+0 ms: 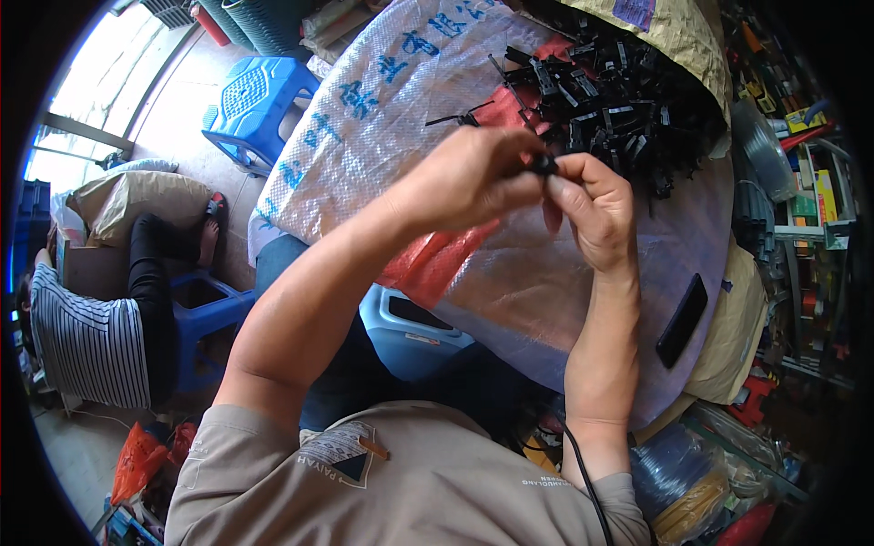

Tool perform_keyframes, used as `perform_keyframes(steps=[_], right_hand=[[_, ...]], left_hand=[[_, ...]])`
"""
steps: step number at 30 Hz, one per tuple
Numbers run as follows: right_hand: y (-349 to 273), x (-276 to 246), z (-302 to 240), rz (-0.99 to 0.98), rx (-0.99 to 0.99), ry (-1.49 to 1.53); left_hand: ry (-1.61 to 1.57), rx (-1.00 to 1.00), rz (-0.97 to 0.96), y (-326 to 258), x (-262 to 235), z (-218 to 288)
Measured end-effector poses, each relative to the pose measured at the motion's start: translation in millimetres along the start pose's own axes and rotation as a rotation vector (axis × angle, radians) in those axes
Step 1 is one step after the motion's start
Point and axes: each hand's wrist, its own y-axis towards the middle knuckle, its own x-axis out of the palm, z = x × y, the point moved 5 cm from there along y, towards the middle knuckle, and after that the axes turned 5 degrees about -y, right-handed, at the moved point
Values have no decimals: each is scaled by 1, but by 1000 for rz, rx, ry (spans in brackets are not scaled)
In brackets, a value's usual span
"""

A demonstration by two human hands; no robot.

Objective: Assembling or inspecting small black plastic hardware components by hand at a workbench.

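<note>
My left hand and my right hand meet above the covered work surface, both closed in a pinch on one small black plastic part. Fingers cover most of that part, and the left fingers are slightly blurred, so its exact kind does not show. Just beyond my hands lies a heap of similar black plastic pieces, some with thin strips sticking out. A few loose black pieces rest left of the heap, near my left wrist. Beneath everything spreads a white woven plastic sheet with a red patch.
A black phone lies on the sheet at right. Blue stools stand at far left and below the sheet. Another person in a striped shirt sits at left. Crowded shelves and plastic-wrapped coils line the right.
</note>
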Motion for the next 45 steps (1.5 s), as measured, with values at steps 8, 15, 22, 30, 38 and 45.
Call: perform_keyframes(steps=[8,15,22,30,38,45], right_hand=[[14,49,3,144,-546,-1056],[20,34,3,255,-516,-825],[11,-7,3,291,-214,-182],[9,-20,5,310,-246,99],[11,-13,3,237,-269,83],[12,-10,11,232,-160,92]], left_hand=[[-1104,-199,121,18,-78,-39],[-990,-427,379,12,-69,-53],[-653,-447,260,10,-36,-40],[-89,-95,63,12,-2,-11],[169,223,260,12,12,2],[38,159,208,9,17,-6]])
